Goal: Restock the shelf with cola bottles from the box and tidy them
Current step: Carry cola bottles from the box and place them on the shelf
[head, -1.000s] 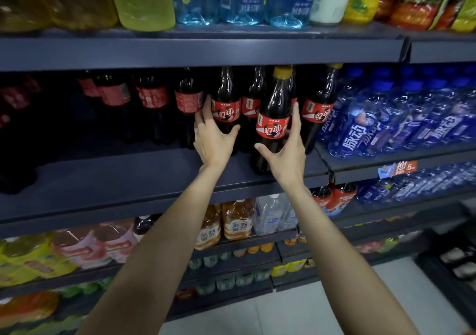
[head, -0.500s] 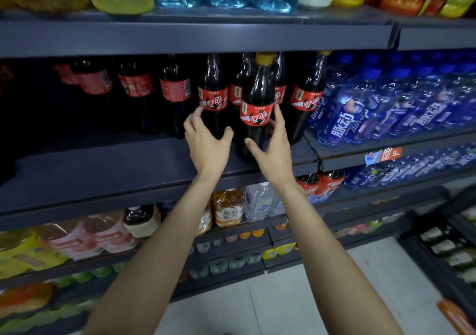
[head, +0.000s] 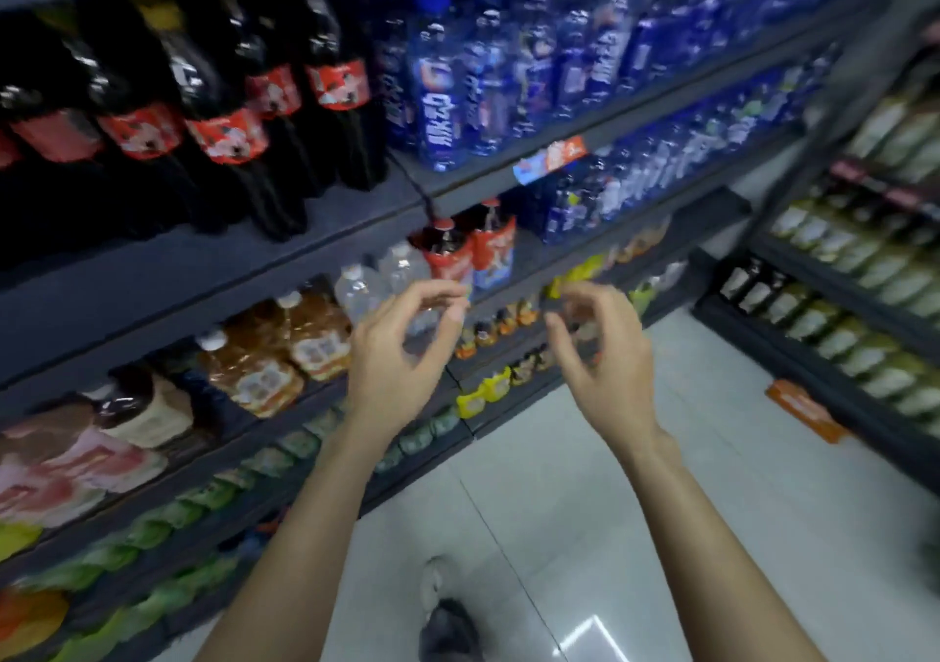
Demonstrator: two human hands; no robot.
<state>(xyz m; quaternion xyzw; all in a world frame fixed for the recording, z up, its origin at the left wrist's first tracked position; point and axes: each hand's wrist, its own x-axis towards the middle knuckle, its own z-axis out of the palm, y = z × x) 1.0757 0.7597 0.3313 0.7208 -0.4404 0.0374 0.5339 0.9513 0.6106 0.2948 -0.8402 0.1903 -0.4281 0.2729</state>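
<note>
Several dark cola bottles (head: 224,137) with red labels stand in a row on the dark shelf (head: 213,264) at the upper left. My left hand (head: 402,351) hangs in the air below that shelf, fingers loosely curled and holding nothing. My right hand (head: 605,356) is beside it to the right, also loosely curled and empty. Both hands are well clear of the bottles. The picture is blurred by motion. No box is in view.
Blue drink bottles (head: 508,81) fill the shelf right of the cola. Lower shelves hold two red-labelled bottles (head: 468,249), tea bottles (head: 285,351) and small packs. A second rack (head: 859,295) stands at the right across a white tiled floor (head: 585,534). A shoe (head: 447,626) shows below.
Both hands have let go of the cola bottles and drawn back and down from the shelf. The view has swung down and to the right, toward the floor.
</note>
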